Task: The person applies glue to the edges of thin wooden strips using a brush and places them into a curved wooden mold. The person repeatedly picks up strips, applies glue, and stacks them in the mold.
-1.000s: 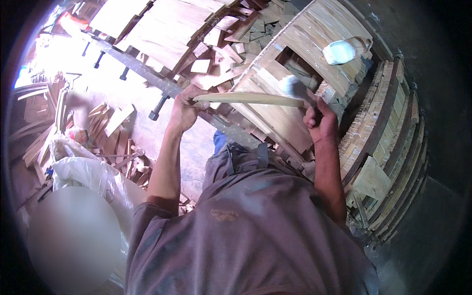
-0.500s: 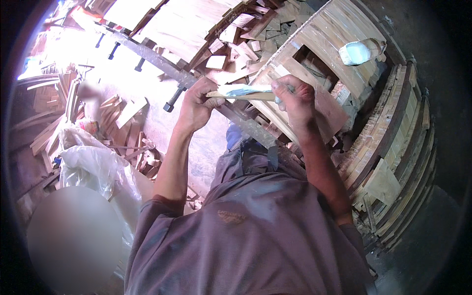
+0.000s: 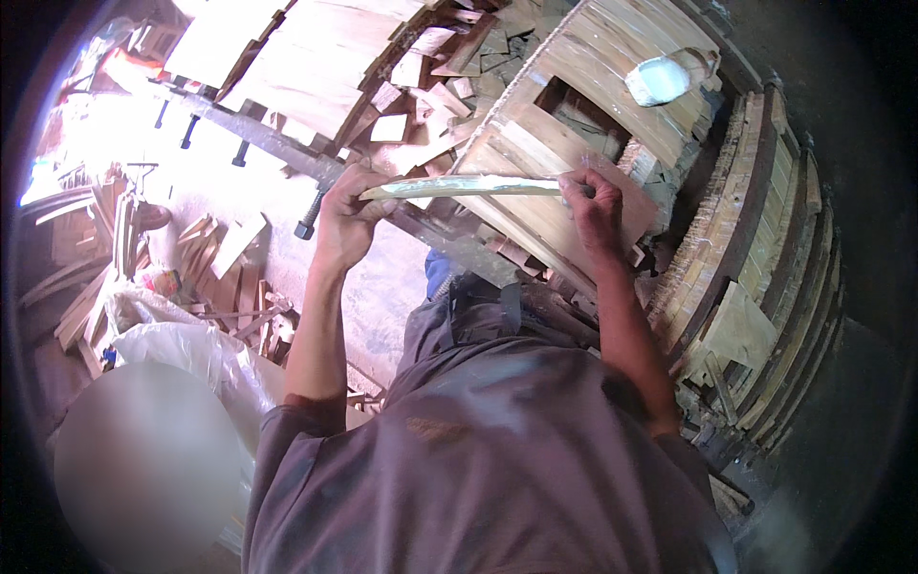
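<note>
A thin wooden strip (image 3: 464,187) spans the space between my hands, in front of my chest. Pale whitish-blue wet stuff, like glue, lies along its edge. The strip's left end is gripped by my left hand (image 3: 350,215), thumb below it. At the other end, the fingers of my right hand (image 3: 595,199) are closed round the tip. Beyond the right hand, a tub with a handle (image 3: 658,81) holds similar pale stuff and rests on a stack of boards (image 3: 612,38).
A long metal clamp bar (image 3: 287,143) with bolts runs diagonally beneath my hands. Wood offcuts (image 3: 430,100) pile up beyond it. Wooden panels (image 3: 755,239) are stacked at the right. Scrap strips (image 3: 124,225) and a clear plastic bag (image 3: 191,349) lie left.
My right hand has slid outward to the strip's right end, and more of the strip shows. The pale stuff looks thinner and more spread out. My left hand keeps its hold.
</note>
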`<action>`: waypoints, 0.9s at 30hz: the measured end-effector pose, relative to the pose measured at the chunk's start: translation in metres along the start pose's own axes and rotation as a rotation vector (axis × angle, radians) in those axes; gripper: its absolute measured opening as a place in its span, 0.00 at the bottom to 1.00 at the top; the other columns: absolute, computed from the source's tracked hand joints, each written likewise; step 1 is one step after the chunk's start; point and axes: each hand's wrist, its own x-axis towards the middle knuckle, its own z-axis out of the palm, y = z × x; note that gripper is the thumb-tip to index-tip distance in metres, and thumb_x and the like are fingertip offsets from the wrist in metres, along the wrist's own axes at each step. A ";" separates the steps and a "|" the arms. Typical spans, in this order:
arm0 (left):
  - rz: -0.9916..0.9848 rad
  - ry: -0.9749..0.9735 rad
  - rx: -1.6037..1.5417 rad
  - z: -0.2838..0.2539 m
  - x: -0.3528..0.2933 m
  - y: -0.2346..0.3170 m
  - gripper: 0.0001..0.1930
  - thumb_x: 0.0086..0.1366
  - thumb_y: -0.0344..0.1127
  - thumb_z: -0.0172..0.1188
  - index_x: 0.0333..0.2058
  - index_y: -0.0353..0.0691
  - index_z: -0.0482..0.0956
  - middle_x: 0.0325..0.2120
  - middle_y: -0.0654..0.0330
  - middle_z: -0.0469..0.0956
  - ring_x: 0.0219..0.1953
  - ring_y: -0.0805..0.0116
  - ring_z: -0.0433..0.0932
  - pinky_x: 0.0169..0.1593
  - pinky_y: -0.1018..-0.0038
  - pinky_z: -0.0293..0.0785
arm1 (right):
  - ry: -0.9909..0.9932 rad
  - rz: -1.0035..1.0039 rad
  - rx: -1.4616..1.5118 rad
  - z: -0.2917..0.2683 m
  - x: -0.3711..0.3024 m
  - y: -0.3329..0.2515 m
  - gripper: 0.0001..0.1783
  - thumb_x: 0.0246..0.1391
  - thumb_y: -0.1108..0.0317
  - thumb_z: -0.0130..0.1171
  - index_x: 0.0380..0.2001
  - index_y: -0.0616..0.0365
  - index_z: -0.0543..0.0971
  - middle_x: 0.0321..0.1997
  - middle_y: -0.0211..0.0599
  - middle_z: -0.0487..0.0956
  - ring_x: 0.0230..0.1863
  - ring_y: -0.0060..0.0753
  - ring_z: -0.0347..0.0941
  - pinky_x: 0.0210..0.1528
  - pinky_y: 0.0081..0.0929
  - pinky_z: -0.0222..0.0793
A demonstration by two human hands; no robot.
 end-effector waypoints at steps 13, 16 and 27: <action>-0.033 -0.014 -0.045 -0.007 0.004 -0.018 0.12 0.58 0.19 0.61 0.42 0.29 0.77 0.35 0.59 0.73 0.34 0.69 0.77 0.38 0.75 0.77 | 0.227 0.060 -0.220 -0.046 0.021 0.081 0.08 0.51 0.67 0.61 0.30 0.61 0.82 0.22 0.27 0.77 0.25 0.19 0.70 0.29 0.22 0.65; -0.077 0.025 -0.037 -0.006 0.006 -0.018 0.11 0.59 0.19 0.60 0.41 0.29 0.77 0.35 0.59 0.75 0.35 0.70 0.77 0.37 0.75 0.77 | 0.306 -0.013 -0.322 -0.053 0.022 0.086 0.08 0.51 0.67 0.62 0.31 0.61 0.81 0.26 0.34 0.81 0.29 0.26 0.76 0.34 0.26 0.70; -0.103 0.029 -0.024 -0.007 0.012 -0.025 0.10 0.61 0.24 0.61 0.41 0.29 0.76 0.32 0.58 0.77 0.32 0.70 0.77 0.38 0.74 0.76 | 0.522 -0.059 -0.407 -0.066 0.024 0.125 0.09 0.49 0.71 0.62 0.35 0.60 0.81 0.34 0.43 0.83 0.37 0.41 0.80 0.44 0.32 0.73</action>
